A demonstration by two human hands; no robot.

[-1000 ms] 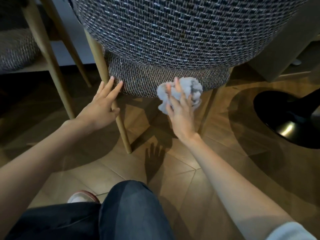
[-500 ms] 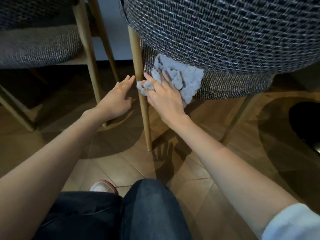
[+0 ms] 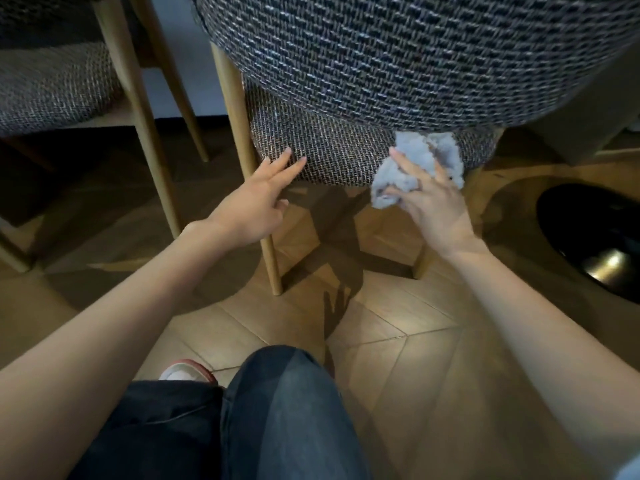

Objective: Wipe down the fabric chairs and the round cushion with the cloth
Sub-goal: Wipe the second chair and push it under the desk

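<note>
Right hand [image 3: 433, 206] holds the cloth [image 3: 420, 157], a pale grey bunched wad. The right fingers [image 3: 404, 165] are spread over it and press it to the right end of the seat cushion [image 3: 332, 150]. The thumb looks curled round the lower wad, which hangs just below the cushion edge. The top of the cloth sits above the fingertips, touching the underside of the backrest [image 3: 415, 57], a curved dark tweed panel overhanging the seat.

Left hand [image 3: 252, 202] holds nothing. Its fingers [image 3: 289, 166] are straight and slightly spread, tips touching the front edge of the seat cushion at its left end. The thumb is loose underneath. The cloth is well to the right of these fingers, with bare cushion fabric between the two hands.

A wooden chair leg [image 3: 242, 143] stands just left of the left fingers and passes behind the hand down to the floor [image 3: 398, 323], wood planks in an angled pattern. A second chair [image 3: 52, 88], same tweed and same pale wood legs, is further left of the left fingers, well apart. A black round base [image 3: 588, 237], glossy, sits on the floor to the right of the right fingers. Below both hands, close to the camera, are a knee in dark jeans [image 3: 284, 410] and a shoe [image 3: 183, 370] with a red edge.
</note>
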